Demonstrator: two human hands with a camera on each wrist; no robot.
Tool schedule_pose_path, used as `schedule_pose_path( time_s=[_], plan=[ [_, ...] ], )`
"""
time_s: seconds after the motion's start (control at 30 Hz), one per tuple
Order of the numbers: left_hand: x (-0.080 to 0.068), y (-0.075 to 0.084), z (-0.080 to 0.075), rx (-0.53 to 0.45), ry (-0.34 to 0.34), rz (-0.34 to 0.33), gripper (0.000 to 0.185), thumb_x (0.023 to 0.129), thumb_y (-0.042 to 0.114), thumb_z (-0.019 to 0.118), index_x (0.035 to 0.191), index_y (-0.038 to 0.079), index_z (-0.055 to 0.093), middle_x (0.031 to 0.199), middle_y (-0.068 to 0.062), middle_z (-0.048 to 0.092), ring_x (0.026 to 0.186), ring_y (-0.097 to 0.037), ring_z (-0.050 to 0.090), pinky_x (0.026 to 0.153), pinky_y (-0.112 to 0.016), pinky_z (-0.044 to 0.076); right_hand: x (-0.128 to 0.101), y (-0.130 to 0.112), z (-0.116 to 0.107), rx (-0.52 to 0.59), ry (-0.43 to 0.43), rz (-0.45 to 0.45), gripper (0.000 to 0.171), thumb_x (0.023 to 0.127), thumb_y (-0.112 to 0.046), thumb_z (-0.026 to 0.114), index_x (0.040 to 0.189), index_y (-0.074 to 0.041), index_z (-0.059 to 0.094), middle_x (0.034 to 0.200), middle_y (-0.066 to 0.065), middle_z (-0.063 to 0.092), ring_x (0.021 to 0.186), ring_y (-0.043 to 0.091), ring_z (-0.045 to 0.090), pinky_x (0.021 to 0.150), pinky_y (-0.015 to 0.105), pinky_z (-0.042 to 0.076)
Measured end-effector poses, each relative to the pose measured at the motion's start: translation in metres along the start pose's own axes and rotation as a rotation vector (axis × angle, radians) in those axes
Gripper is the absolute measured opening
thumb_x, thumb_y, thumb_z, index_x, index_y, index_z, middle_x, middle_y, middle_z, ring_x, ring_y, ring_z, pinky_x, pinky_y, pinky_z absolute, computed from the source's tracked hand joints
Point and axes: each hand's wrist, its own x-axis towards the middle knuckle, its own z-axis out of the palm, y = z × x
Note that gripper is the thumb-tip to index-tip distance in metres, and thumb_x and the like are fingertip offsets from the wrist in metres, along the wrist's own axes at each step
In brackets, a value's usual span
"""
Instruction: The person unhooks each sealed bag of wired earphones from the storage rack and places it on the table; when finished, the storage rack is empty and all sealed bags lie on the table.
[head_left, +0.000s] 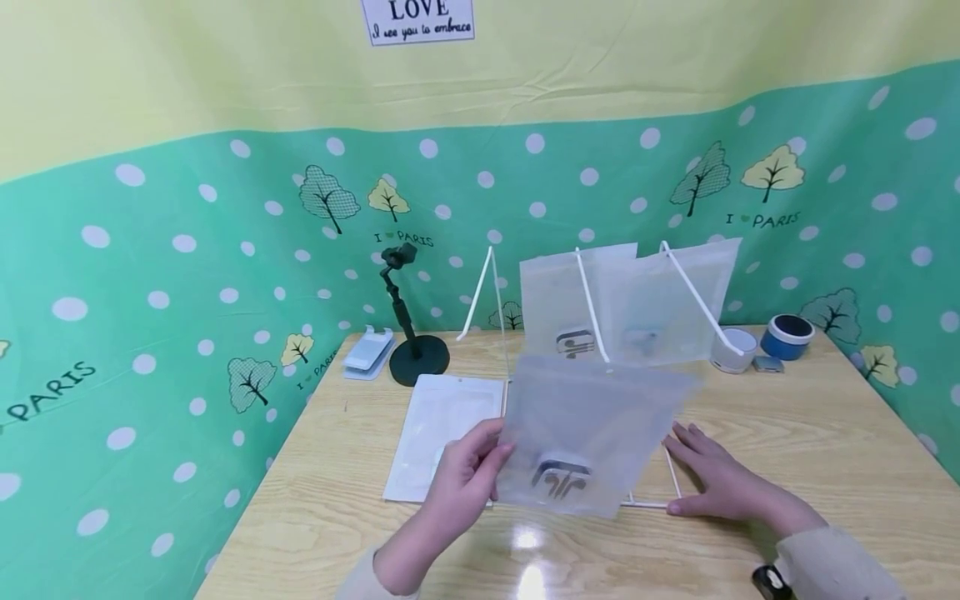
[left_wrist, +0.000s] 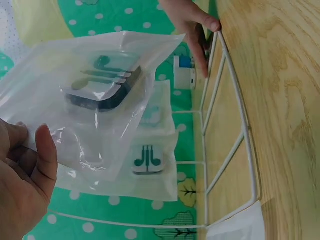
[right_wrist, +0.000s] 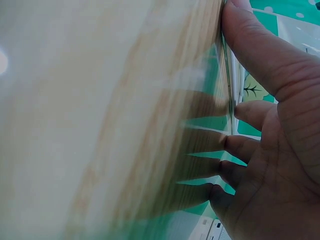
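Nearest the head camera, my left hand (head_left: 461, 471) pinched a frosted plastic pouch (head_left: 588, 433) by its left edge, thumb in front and fingers behind, so that it hung upright above the table, just in front of the white wire rack (head_left: 592, 317). From the left wrist view I could see the dark earphone case (left_wrist: 102, 85) inside sagging toward the pouch's bottom, which I took as the reason for gripping the side rather than a corner. My right hand (head_left: 716, 475) lay flat on the wooden table (head_left: 825, 433), fingers straight and holding nothing, its fingertips against the rack's base wire (right_wrist: 231, 90); I judged it was bracing the light frame against sliding. Left of the rack, a flat stack of more pouches (head_left: 442, 433) rested on the table within easy reach. Farther back, two filled pouches (head_left: 630, 304) leaned in the rack's slots. Beyond those stood a black phone stand (head_left: 408, 333), a white clip-like holder (head_left: 367, 352), and, to the right, two small round containers (head_left: 761, 342) by the spotted backdrop.
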Motion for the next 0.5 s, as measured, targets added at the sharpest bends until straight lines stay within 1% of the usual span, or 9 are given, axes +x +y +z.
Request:
schedule_pose_path(
  time_s=[0.07,0.13,0.23,0.33,0.4,0.5],
  plan=[
    [-0.002,0.004,-0.003,-0.001,-0.002,0.039,0.025,0.096,-0.005,0.053,0.119,0.002,0.059,0.097,-0.019,0.072,0.039,-0.008,0.046,0.035,-0.02,0.045,0.0,0.001,0.001,0.005,0.007,-0.007,0.102,0.073,-0.057,0.076,0.146,0.003,0.039,0.152,0.034,0.02,0.136,0.058,0.014,0.104,0.074,0.018],
    [-0.004,0.009,-0.008,-0.009,-0.005,0.062,0.027,0.095,-0.008,0.052,0.12,0.001,0.058,0.1,-0.021,0.071,0.042,-0.013,0.051,0.036,-0.021,0.045,0.0,0.001,0.001,0.01,0.017,-0.009,0.102,0.072,-0.058,0.076,0.147,0.001,0.039,0.153,0.034,0.02,0.137,0.058,0.014,0.104,0.074,0.018],
    [-0.007,0.016,-0.016,-0.011,-0.004,0.079,0.03,0.094,-0.011,0.051,0.121,0.001,0.057,0.104,-0.023,0.069,0.054,-0.02,0.06,0.037,-0.023,0.047,0.001,0.002,0.002,0.006,0.033,-0.019,0.102,0.071,-0.059,0.076,0.148,-0.002,0.039,0.154,0.033,0.019,0.137,0.058,0.013,0.104,0.074,0.017],
    [-0.01,0.021,-0.025,-0.016,0.003,0.078,0.033,0.094,-0.013,0.05,0.122,0.002,0.057,0.109,-0.023,0.068,0.066,-0.025,0.065,0.037,-0.025,0.048,0.001,0.002,0.002,0.009,0.027,-0.006,0.102,0.071,-0.059,0.076,0.148,-0.002,0.039,0.154,0.032,0.017,0.138,0.057,0.013,0.105,0.074,0.016],
    [-0.012,0.024,-0.033,-0.023,0.015,0.085,0.035,0.093,-0.014,0.049,0.124,0.002,0.057,0.11,-0.022,0.068,0.071,-0.023,0.066,0.038,-0.026,0.049,0.001,0.002,0.002,-0.007,0.024,-0.015,0.102,0.072,-0.058,0.076,0.148,0.0,0.038,0.153,0.034,0.019,0.136,0.058,0.014,0.103,0.075,0.018],
    [-0.015,0.029,-0.045,-0.046,0.049,0.092,0.038,0.092,-0.017,0.048,0.124,0.002,0.058,0.112,-0.016,0.07,0.075,-0.019,0.067,0.038,-0.027,0.049,0.0,0.002,0.002,-0.021,0.021,-0.019,0.103,0.073,-0.058,0.076,0.148,0.001,0.037,0.151,0.036,0.022,0.135,0.059,0.015,0.103,0.075,0.02]
  ],
)
